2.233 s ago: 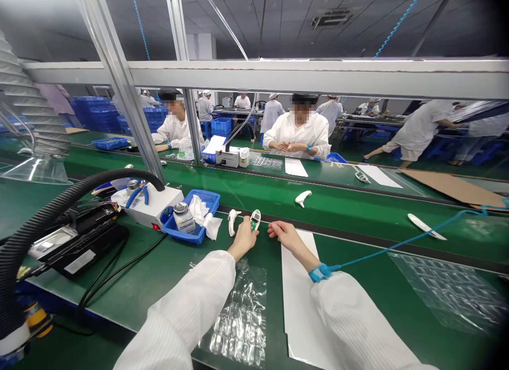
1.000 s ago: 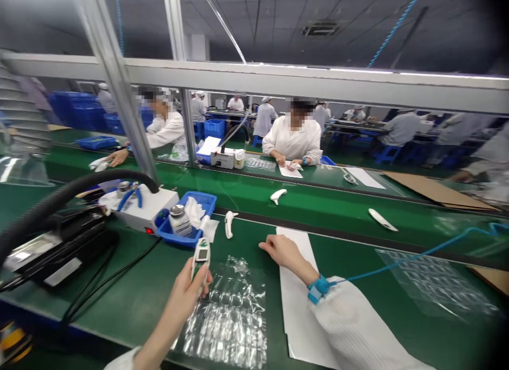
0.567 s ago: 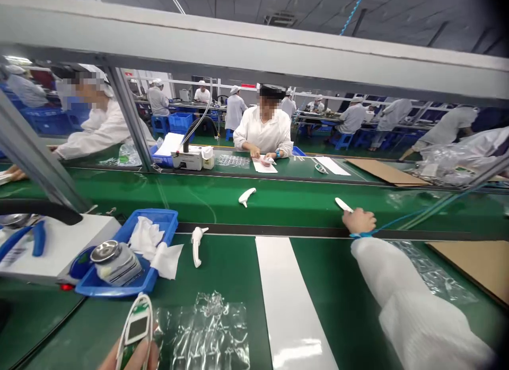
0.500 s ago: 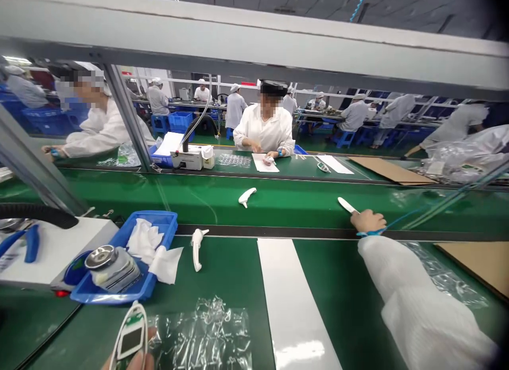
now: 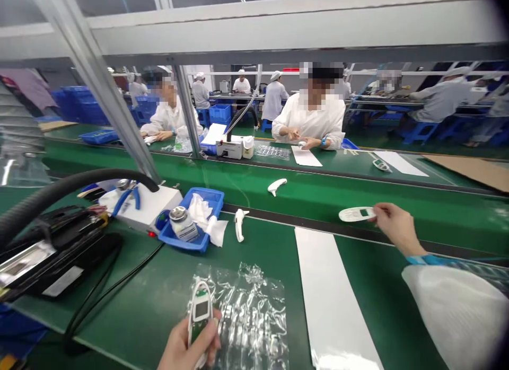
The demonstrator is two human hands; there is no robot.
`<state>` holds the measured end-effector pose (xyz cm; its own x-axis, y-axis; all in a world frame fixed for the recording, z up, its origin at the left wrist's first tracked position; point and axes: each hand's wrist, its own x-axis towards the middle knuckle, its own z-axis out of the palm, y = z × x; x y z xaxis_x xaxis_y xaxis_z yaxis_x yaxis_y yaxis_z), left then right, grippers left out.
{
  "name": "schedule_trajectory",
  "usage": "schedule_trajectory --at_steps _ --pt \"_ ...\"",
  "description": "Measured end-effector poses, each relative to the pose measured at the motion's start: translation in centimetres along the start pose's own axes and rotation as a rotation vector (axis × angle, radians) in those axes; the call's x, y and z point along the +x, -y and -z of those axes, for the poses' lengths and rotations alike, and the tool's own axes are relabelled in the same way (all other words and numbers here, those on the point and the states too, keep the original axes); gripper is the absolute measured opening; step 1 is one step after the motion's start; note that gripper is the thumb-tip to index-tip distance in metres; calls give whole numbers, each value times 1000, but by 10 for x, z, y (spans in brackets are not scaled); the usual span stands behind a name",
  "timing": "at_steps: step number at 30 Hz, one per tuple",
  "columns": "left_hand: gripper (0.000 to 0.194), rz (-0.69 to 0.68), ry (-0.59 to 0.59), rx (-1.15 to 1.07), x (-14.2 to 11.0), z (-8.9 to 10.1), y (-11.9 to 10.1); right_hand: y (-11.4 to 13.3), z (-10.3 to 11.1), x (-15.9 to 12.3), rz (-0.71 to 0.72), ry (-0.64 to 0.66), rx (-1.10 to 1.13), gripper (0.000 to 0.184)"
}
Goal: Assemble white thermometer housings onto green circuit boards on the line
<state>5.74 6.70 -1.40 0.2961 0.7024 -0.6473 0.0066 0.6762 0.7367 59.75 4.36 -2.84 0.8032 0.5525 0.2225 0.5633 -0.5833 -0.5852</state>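
Note:
My left hand [image 5: 191, 342] is closed around a white handheld casing half with a green circuit board and a small grey screen [image 5: 202, 309], screen side up. Beneath that hand lies clear, crinkled plastic packaging [image 5: 256, 319]. Over the green conveyor, my right hand [image 5: 397, 228] pinches the end of a slim white plastic cover [image 5: 350, 214], which has a rectangular window near my fingers. One curved white plastic part [image 5: 239, 226] rests on my side of the bench. Another curved white part [image 5: 277, 186] sits on the conveyor.
A long white sheet [image 5: 336, 296] crosses the bench. To the left stand a blue tray [image 5: 191, 247] with a metal-topped bottle and white wipes, a white box [image 5: 153, 208], blue-handled pliers [image 5: 126, 197] and a black hose [image 5: 79, 182]. Co-workers in white sit across the conveyor.
My right hand has lifted the white cover off the conveyor and turned it to show its window. The view has swung left, and more of my left hand shows, with its device.

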Motion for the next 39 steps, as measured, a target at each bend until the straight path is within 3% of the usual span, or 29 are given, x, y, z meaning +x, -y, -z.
schedule_trajectory --at_steps 3,7,9,11,14,17,25,31,34,36,39 --pt "55 -3 -37 -64 -12 -4 23 59 -17 -81 208 209 146 22" --pt "62 -83 36 -2 -22 -9 63 144 -21 -218 672 658 334 22" --pt "69 -111 37 62 -25 -8 81 172 -18 -270 766 759 358 25" --pt "75 -104 -45 94 -27 -3 95 183 -17 -301 765 799 350 25" --pt "75 -102 -104 112 -29 8 108 176 -27 -312 631 744 302 23" --pt "67 -163 -48 143 -33 19 111 156 -41 -308 554 614 183 25" --pt "60 -270 -32 185 -41 21 111 138 -57 -317 527 539 128 19" --pt "61 -232 -55 180 -46 12 111 127 -56 -332 677 337 196 20" --pt "59 -233 -50 183 -47 7 109 127 -52 -335 645 287 258 18" --pt "56 -238 -48 196 -48 4 108 132 -45 -337 547 305 357 19" --pt "52 -245 -51 221 -47 1 109 144 -34 -345 424 459 481 23"
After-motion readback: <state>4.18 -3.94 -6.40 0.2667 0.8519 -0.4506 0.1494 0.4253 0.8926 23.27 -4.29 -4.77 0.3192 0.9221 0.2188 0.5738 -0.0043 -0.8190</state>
